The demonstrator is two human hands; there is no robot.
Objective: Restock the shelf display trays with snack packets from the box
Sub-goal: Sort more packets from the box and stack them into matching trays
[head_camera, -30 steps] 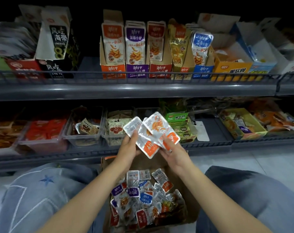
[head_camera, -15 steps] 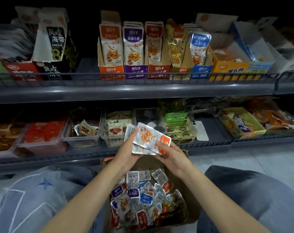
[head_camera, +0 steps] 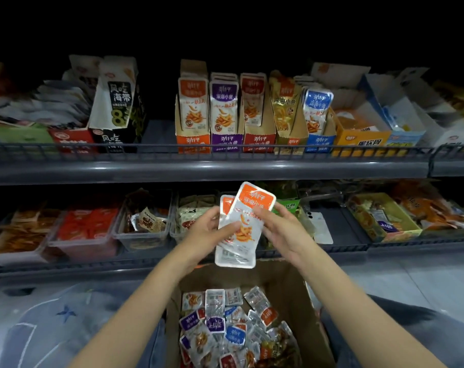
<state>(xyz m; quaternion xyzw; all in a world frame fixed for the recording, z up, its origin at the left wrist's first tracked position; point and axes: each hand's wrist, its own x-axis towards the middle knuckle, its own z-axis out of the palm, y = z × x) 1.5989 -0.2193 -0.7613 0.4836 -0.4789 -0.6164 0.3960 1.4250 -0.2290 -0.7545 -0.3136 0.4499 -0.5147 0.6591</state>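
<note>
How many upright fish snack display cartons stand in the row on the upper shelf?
5, side by side at the middle of the upper shelf, from left: orange carton, purple carton, red carton, gold carton, blue carton. Others may be hidden behind them.

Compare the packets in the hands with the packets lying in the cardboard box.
The held packets form a near-upright stack between the left hand and right hand; the box packets lie loose at all angles. The held packets show only orange bands; the box packets mix purple, blue, orange and red. The held packets hang above the cardboard box; the box packets rest inside it. Both are small silvery sachets with a coloured band.
</note>
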